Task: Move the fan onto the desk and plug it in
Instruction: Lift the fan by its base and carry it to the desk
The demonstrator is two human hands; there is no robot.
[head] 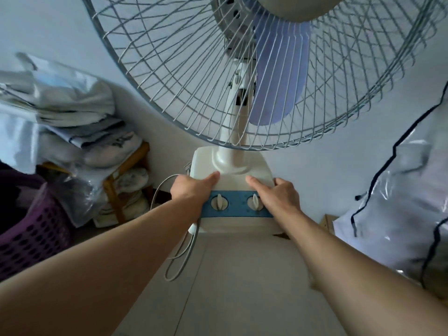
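A white table fan [232,163] with a wire cage, blue blades and a blue control strip with two knobs fills the middle of the view, above a pale tiled floor. My left hand [191,187] grips the left side of its base, thumb on top. My right hand [276,192] grips the right side of the base, thumb on top too. The fan's grey cord [180,253] hangs in a loop below the left of the base. No desk or socket is in view.
A purple laundry basket [36,229] stands at the left. Behind it, a wooden shelf [116,187] carries folded cloth and plastic bags. A large clear plastic bag with dark trim [397,202] fills the right side. A cardboard box corner [327,221] shows by the wall.
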